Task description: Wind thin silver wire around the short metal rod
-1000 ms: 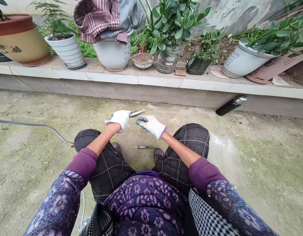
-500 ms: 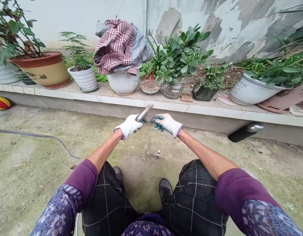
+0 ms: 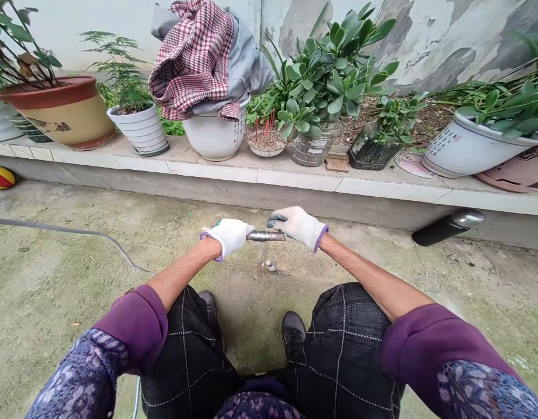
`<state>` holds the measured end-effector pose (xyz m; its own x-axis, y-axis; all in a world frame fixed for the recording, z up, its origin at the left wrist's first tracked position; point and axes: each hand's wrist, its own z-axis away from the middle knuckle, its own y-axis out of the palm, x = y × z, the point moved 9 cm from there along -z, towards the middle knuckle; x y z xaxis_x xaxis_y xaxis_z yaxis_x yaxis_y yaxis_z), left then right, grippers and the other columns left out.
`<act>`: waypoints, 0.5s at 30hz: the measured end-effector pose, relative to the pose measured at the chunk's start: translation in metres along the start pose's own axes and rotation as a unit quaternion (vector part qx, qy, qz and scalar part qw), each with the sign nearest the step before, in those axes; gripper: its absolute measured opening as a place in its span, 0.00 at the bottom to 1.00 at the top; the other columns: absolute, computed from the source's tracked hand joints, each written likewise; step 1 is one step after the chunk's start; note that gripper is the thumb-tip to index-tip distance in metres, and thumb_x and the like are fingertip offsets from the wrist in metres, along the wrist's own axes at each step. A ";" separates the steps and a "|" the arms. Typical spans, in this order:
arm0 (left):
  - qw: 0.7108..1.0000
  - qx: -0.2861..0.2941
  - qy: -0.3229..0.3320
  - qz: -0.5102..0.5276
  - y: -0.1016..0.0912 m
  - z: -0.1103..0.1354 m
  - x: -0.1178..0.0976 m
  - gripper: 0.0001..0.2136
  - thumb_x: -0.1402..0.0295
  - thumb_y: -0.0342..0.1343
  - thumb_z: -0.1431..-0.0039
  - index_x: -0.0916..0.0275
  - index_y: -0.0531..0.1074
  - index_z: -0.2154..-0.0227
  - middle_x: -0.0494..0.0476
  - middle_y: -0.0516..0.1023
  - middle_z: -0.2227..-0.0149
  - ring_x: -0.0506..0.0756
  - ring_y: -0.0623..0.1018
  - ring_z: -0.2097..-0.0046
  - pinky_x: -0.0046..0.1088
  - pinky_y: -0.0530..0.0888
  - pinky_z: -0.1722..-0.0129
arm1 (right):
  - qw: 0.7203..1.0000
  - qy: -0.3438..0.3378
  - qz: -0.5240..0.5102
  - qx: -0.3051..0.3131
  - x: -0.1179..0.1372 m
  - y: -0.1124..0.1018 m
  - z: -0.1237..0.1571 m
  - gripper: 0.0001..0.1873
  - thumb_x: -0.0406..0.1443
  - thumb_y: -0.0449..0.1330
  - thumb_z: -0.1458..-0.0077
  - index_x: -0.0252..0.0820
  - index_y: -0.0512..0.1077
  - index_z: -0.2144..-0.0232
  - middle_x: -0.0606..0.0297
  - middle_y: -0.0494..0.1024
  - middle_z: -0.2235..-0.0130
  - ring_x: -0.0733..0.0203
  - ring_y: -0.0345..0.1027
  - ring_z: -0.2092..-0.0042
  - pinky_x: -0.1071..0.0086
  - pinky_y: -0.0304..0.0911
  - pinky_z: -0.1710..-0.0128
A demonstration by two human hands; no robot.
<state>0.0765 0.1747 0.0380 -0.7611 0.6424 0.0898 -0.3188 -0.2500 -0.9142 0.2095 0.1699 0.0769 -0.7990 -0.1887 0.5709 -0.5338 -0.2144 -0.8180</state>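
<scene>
My left hand (image 3: 230, 237), in a white work glove with a purple cuff, is closed around one end of a rod (image 3: 278, 236). Shiny silver wire (image 3: 261, 235) is wound round the rod's middle, and its brown end points right, lying nearly level. Just above that end, my right hand (image 3: 297, 226), gloved alike with dark-coated fingertips, is closed in a pinch. A faint thin strand runs from its fingertips down to the rod. Beneath the hands, a small pale capped object (image 3: 270, 266) sits on the concrete.
A tiled ledge (image 3: 295, 177) ahead carries several potted plants and a white pot (image 3: 216, 137) piled with checked cloth (image 3: 203, 64). A black flask (image 3: 446, 228) leans by the ledge on the right. A grey hose (image 3: 77, 228) and a red-yellow ball (image 3: 0, 177) are at left.
The rod has swung from slanting upward to nearly level. My right hand has moved from beside the rod to over its free end. The view has tipped down slightly.
</scene>
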 end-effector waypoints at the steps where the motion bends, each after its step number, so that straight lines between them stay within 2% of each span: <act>1: 1.000 -0.003 0.001 0.007 -0.002 0.001 0.001 0.17 0.71 0.47 0.35 0.58 0.78 0.51 0.63 0.83 0.65 0.64 0.84 0.62 0.39 0.77 0.61 | 0.999 0.014 -0.048 -0.002 -0.005 -0.001 0.001 0.12 0.35 0.59 0.41 0.39 0.82 0.63 0.66 0.80 0.69 0.65 0.68 0.69 0.74 0.60 0.69; 5: 0.999 -0.011 0.012 0.027 -0.008 0.006 0.001 0.16 0.70 0.48 0.36 0.56 0.78 0.52 0.61 0.83 0.65 0.63 0.84 0.63 0.36 0.76 0.64 | 0.976 0.081 -0.202 0.013 -0.015 0.003 0.007 0.11 0.35 0.60 0.46 0.36 0.80 0.65 0.71 0.70 0.78 0.68 0.59 0.79 0.74 0.56 0.82; 10: 0.998 -0.036 0.033 0.039 -0.017 0.015 -0.007 0.15 0.70 0.50 0.38 0.56 0.80 0.55 0.59 0.83 0.64 0.61 0.83 0.63 0.33 0.75 0.63 | 0.959 0.070 -0.274 0.035 -0.010 0.007 0.012 0.06 0.33 0.61 0.50 0.36 0.78 0.72 0.72 0.67 0.80 0.71 0.56 0.81 0.77 0.53 0.85; 13: 0.984 -0.083 0.035 0.154 -0.028 0.020 -0.006 0.13 0.68 0.53 0.39 0.58 0.81 0.56 0.55 0.82 0.66 0.56 0.81 0.66 0.28 0.74 0.64 | 0.947 0.068 -0.314 0.022 -0.009 0.002 0.012 0.04 0.33 0.61 0.51 0.37 0.75 0.74 0.72 0.68 0.81 0.71 0.57 0.81 0.77 0.55 0.86; 15: 0.953 -0.126 0.033 0.273 -0.036 0.024 0.001 0.14 0.68 0.55 0.40 0.60 0.81 0.55 0.53 0.81 0.67 0.52 0.78 0.69 0.25 0.73 0.67 | 0.941 0.074 -0.330 0.006 -0.006 -0.002 0.013 0.04 0.32 0.60 0.49 0.37 0.74 0.73 0.70 0.70 0.80 0.70 0.61 0.81 0.77 0.58 0.85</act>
<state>0.0735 0.1674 0.0803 -0.7348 0.5125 -0.4443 0.2673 -0.3832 -0.8841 0.2191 0.1591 0.0754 -0.3252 0.1242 0.9375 -0.9247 -0.2491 -0.2878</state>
